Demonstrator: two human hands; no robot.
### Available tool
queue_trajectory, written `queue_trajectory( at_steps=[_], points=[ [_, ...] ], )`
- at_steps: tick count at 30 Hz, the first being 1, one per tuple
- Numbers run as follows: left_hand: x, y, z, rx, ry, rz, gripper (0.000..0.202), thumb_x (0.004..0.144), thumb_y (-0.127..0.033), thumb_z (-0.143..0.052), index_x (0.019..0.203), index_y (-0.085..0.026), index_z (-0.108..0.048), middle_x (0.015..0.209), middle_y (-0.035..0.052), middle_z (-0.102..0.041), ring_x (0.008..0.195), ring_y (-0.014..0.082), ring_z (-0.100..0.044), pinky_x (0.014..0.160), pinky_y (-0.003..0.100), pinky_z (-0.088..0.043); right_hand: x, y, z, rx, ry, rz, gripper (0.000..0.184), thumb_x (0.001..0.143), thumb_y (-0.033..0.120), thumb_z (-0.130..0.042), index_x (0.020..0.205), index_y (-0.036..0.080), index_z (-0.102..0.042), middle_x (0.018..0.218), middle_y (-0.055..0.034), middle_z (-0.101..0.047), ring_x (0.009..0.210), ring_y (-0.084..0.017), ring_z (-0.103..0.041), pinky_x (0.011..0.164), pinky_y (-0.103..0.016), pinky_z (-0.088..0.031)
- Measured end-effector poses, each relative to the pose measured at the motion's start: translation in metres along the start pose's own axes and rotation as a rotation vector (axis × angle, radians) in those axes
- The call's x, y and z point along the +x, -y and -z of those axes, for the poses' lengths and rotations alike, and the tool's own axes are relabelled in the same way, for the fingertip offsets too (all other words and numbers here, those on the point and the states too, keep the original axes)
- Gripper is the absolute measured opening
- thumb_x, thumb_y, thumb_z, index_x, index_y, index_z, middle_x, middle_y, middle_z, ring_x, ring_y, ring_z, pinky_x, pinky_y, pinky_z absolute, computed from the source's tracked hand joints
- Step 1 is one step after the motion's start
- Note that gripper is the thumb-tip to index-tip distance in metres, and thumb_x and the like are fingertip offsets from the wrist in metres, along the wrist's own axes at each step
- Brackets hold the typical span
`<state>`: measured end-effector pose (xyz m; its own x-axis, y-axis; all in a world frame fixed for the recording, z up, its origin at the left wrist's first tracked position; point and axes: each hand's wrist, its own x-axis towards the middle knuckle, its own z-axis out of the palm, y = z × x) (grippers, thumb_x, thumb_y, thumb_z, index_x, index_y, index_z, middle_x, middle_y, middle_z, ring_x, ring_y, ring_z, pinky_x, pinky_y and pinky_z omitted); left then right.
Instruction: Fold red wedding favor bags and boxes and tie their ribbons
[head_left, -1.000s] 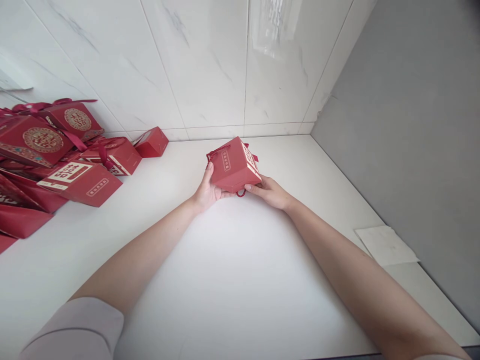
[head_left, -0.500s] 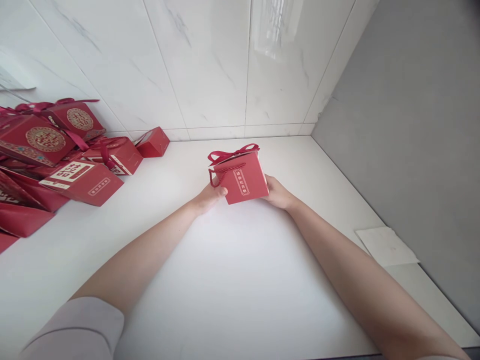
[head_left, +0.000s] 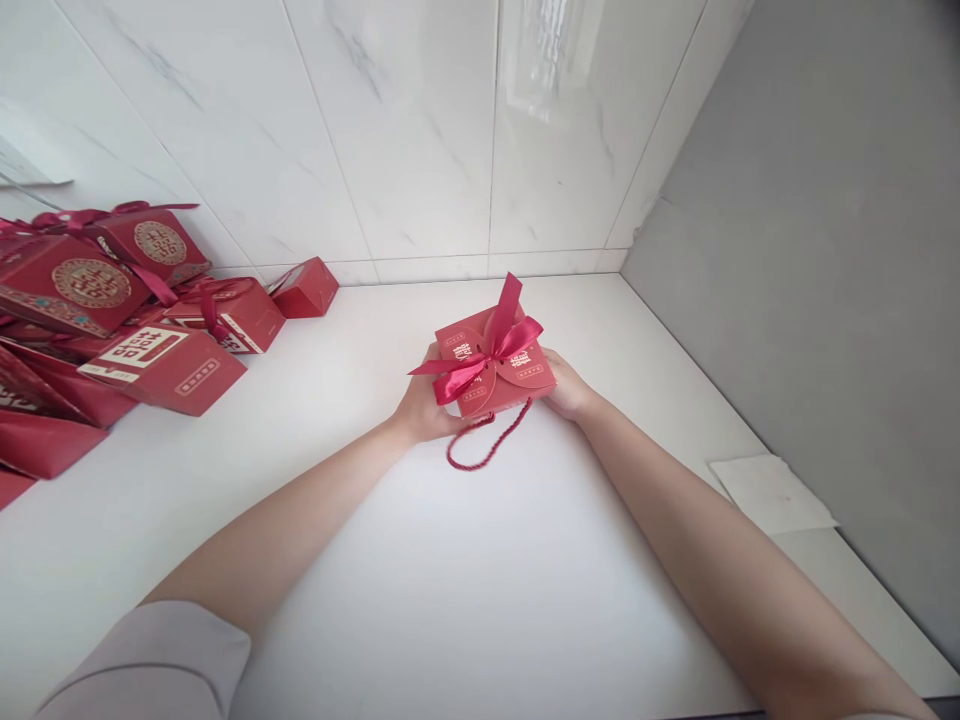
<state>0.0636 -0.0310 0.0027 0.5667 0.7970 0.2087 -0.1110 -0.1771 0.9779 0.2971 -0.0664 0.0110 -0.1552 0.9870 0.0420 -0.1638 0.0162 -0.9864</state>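
Observation:
A small red gift box [head_left: 517,375] with a satin ribbon bow [head_left: 480,356] on its petal-shaped top is held between both my hands above the white table [head_left: 465,580]. My left hand [head_left: 421,407] grips its left side and my right hand [head_left: 567,387] grips its right side, fingers mostly hidden behind the box. The top of the box faces me. A red cord handle [head_left: 484,445] hangs down from the box toward the table.
A pile of several red gift boxes [head_left: 112,320] with gold emblems and ribbons lies at the left, against the marble-tiled wall. One small red box [head_left: 307,288] sits apart near the wall. A grey wall closes the right side, with a white sheet [head_left: 769,492] beside it.
Both hands have turned the box over: first its underside showed, then a side upright, now its bowed top tilts toward me and the cord handle hangs loose.

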Motion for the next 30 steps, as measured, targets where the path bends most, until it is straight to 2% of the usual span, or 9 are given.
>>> queue_trajectory(
  at_steps=[3, 5, 6, 8, 11, 15, 21, 25, 30],
  points=[
    [0.0011, -0.0002, 0.0006, 0.318, -0.088, -0.214, 0.085, 0.055, -0.036, -0.098, 0.133, -0.029, -0.064, 0.157, 0.0132, -0.05, 0.147, 0.0478, -0.046, 0.115, 0.065, -0.047, 0.0013, -0.0024, 0.006, 0.161, -0.047, -0.052, 0.057, 0.091, 0.074, -0.061, 0.115, 0.024, -0.075, 0.122, -0.0084, -0.081, 0.118, -0.033, -0.073, 0.102, -0.049, -0.058],
    [0.0026, 0.0009, 0.0013, 0.475, -0.032, -0.274, 0.091, 0.061, -0.038, -0.095, 0.144, -0.034, -0.056, 0.161, 0.0118, -0.045, 0.141, 0.0443, -0.054, 0.107, 0.061, -0.054, 0.0022, -0.0041, 0.0093, 0.192, -0.044, -0.06, 0.053, 0.09, 0.07, -0.064, 0.115, 0.025, -0.074, 0.118, -0.0072, -0.082, 0.116, -0.033, -0.074, 0.1, -0.048, -0.059],
    [0.0032, 0.0015, 0.0015, 0.501, 0.01, -0.261, 0.098, 0.062, -0.038, -0.094, 0.15, -0.036, -0.051, 0.163, 0.0112, -0.043, 0.139, 0.0425, -0.056, 0.105, 0.059, -0.055, 0.0025, -0.0047, 0.0102, 0.189, -0.039, -0.059, 0.047, 0.088, 0.066, -0.068, 0.112, 0.026, -0.074, 0.115, -0.0059, -0.082, 0.114, -0.033, -0.075, 0.098, -0.047, -0.06],
    [0.0036, 0.0022, 0.0013, 0.501, 0.07, -0.203, 0.107, 0.062, -0.038, -0.095, 0.156, -0.037, -0.044, 0.164, 0.0113, -0.044, 0.136, 0.0408, -0.059, 0.105, 0.056, -0.055, 0.0027, -0.0051, 0.011, 0.165, -0.03, -0.053, 0.034, 0.084, 0.054, -0.074, 0.103, 0.026, -0.074, 0.106, -0.0033, -0.082, 0.105, -0.031, -0.076, 0.092, -0.044, -0.061],
    [0.0031, 0.0014, 0.0001, 0.451, 0.096, -0.148, 0.1, 0.062, -0.038, -0.096, 0.151, -0.033, -0.052, 0.159, 0.0122, -0.05, 0.134, 0.0418, -0.06, 0.107, 0.055, -0.054, 0.0021, -0.0042, 0.0102, 0.096, -0.067, -0.047, 0.023, 0.079, 0.046, -0.074, 0.091, 0.026, -0.072, 0.093, -0.0018, -0.079, 0.092, -0.029, -0.074, 0.085, -0.042, -0.061],
    [0.0025, 0.0005, -0.0008, 0.402, 0.083, -0.165, 0.094, 0.059, -0.033, -0.097, 0.145, -0.031, -0.06, 0.159, 0.0126, -0.052, 0.129, 0.0429, -0.063, 0.106, 0.056, -0.055, 0.0022, -0.0046, 0.0096, 0.036, -0.108, -0.044, 0.025, 0.078, 0.046, -0.073, 0.091, 0.026, -0.07, 0.088, -0.0024, -0.077, 0.093, -0.03, -0.073, 0.086, -0.043, -0.059],
    [0.0027, 0.003, 0.0007, 0.403, 0.078, -0.178, 0.098, 0.058, -0.033, -0.098, 0.149, -0.032, -0.059, 0.159, 0.0124, -0.053, 0.124, 0.0416, -0.067, 0.104, 0.056, -0.056, 0.0023, -0.0026, 0.0081, 0.028, -0.11, -0.046, 0.027, 0.073, 0.045, -0.077, 0.089, 0.026, -0.068, 0.089, -0.0033, -0.077, 0.095, -0.031, -0.071, 0.086, -0.045, -0.059],
    [0.0033, 0.001, 0.0003, 0.45, 0.099, -0.167, 0.091, 0.062, -0.037, -0.097, 0.146, -0.031, -0.061, 0.162, 0.0122, -0.048, 0.126, 0.0423, -0.066, 0.105, 0.058, -0.055, 0.0013, 0.0005, 0.0062, 0.046, -0.119, -0.049, 0.024, 0.07, 0.04, -0.075, 0.088, 0.026, -0.067, 0.091, -0.0031, -0.077, 0.098, -0.032, -0.071, 0.087, -0.045, -0.058],
    [0.0042, -0.0026, -0.0015, 0.421, 0.099, -0.172, 0.086, 0.062, -0.037, -0.097, 0.141, -0.031, -0.065, 0.16, 0.0114, -0.051, 0.132, 0.0443, -0.062, 0.108, 0.058, -0.054, 0.0001, 0.0015, 0.0058, 0.049, -0.117, -0.038, 0.02, 0.071, 0.036, -0.074, 0.088, 0.026, -0.067, 0.089, -0.0023, -0.076, 0.097, -0.031, -0.071, 0.087, -0.044, -0.058]
  ],
)
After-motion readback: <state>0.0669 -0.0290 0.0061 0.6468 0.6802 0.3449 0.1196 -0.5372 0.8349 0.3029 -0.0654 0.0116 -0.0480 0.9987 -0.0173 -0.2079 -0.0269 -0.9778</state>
